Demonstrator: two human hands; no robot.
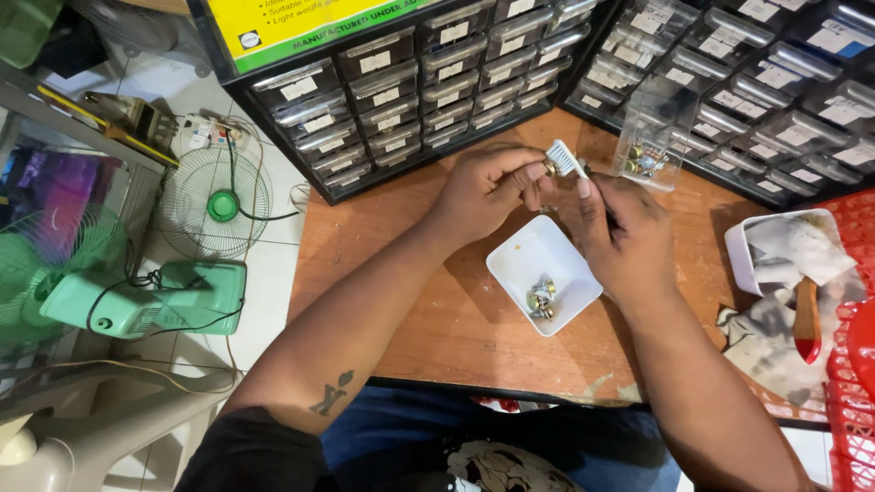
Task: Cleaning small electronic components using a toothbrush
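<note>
Both hands over the worktop (437, 319): left hand (483, 191) pinches one small brass part (550, 168), right hand (620, 232) grips one toothbrush (567, 158) against it | one white tray (543, 257), few brass parts | one clear drawer (647, 150) | two drawer cabinets (410, 82) behind.

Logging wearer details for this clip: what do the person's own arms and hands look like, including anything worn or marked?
Both arms are bare down to the hands: no gloves, watch or rings visible. The left hand belongs to a forearm bearing a small dark tattoo near the elbow. The right hand shows a longish thumbnail. A black short sleeve covers the left upper arm.
</note>
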